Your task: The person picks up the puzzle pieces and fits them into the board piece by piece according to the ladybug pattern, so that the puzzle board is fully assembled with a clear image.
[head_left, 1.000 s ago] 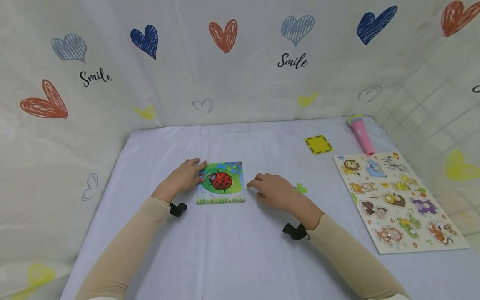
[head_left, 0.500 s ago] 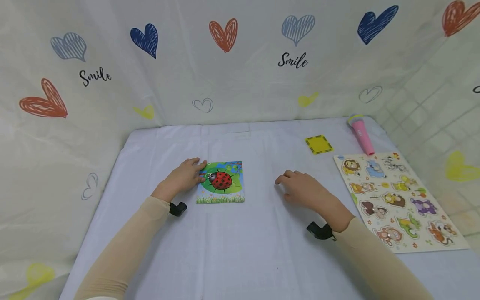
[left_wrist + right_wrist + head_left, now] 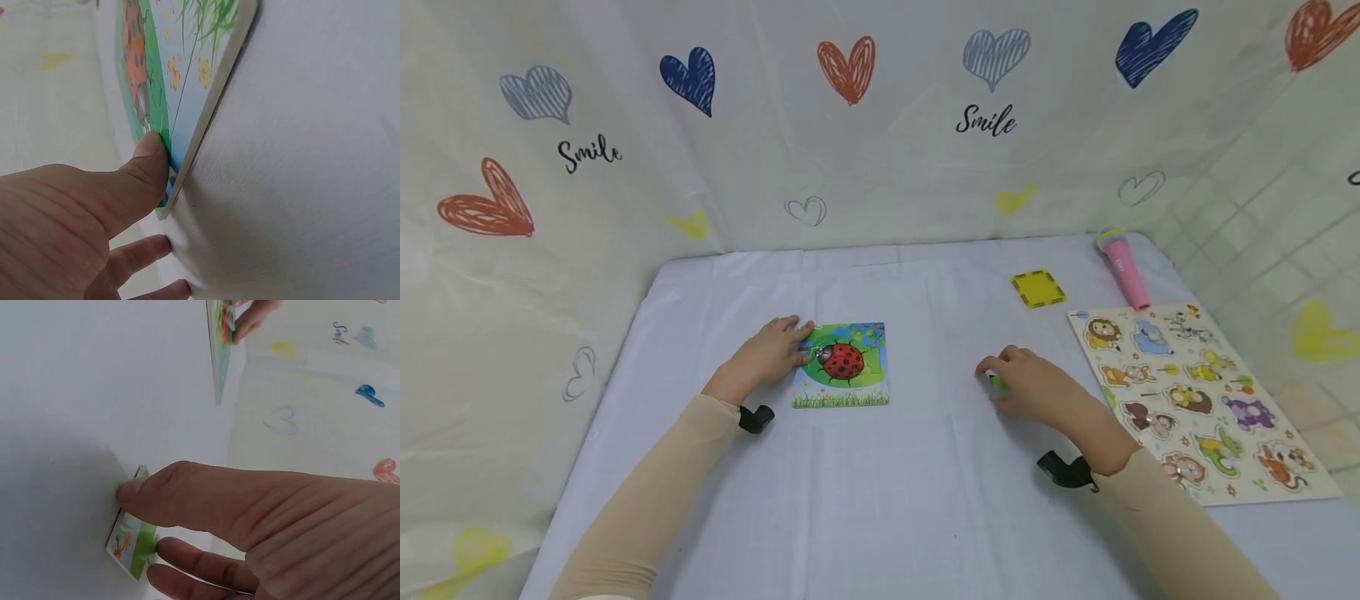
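White cloth covers the table in the head view, where the left hand rests with relaxed fingers on the left edge of a ladybird puzzle board lying flat near the middle. Well to the right, the right hand curls over a small green puzzle piece, which lies on the cloth between the board and a large animal peg puzzle (a yellow square and a pink toy microphone sit farther back). From the left wrist view, the thumb presses on the picture face of the board's near corner while the other fingers lie loosely on the cloth beside it. That is a steadying touch rather than a grip, and keeping that pressure even should stop the board sliding. From the right wrist view, thumb and fingertips pinch the piece by its edges, apparently tilted up off the cloth, though the close angle makes that hard to confirm. A pinch at the edges seems wise here, leaving the printed face visible for orienting it.
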The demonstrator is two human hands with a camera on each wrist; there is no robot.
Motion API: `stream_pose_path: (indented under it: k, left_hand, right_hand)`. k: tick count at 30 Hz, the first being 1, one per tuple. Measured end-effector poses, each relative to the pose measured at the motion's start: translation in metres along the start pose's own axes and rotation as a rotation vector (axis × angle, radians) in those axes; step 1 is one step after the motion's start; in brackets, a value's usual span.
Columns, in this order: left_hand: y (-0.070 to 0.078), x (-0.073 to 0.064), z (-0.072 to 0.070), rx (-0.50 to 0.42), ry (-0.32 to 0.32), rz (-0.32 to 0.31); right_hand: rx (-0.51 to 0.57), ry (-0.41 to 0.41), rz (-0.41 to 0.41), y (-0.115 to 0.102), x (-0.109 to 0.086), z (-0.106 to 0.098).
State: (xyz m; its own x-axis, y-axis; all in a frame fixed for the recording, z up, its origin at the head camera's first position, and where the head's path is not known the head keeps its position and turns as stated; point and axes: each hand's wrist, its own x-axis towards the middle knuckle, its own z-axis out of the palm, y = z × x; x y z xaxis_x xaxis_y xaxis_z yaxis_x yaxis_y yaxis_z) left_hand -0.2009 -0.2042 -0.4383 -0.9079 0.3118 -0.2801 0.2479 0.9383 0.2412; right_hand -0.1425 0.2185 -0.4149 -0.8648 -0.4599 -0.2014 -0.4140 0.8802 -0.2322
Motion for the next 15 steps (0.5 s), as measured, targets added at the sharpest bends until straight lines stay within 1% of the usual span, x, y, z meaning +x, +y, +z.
stream_pose_path:
  k: [4,7,12,15]
  left_hand:
    - [-0.0001,-0.0003,0.0004,0.001,0.01,0.004]
    - [0.0002,-0.0007,0.0004,-0.002,0.011,0.004]
    - [0.0011,-0.0021,-0.0007,-0.004,0.013,0.001]
    - [0.0016,-0.0031,-0.0014,-0.003,0.014,0.0]
  right_hand:
    - [0.052,-0.029,0.038,0.0051,-0.002,-0.0003]
    - [0.066,-0.041,0.06,0.0072,-0.0029,-0.0009]
    - [0.067,-0.055,0.062,0.009,-0.0007,-0.0016]
    - [0.075,-0.051,0.038,0.0097,0.002,-0.0009]
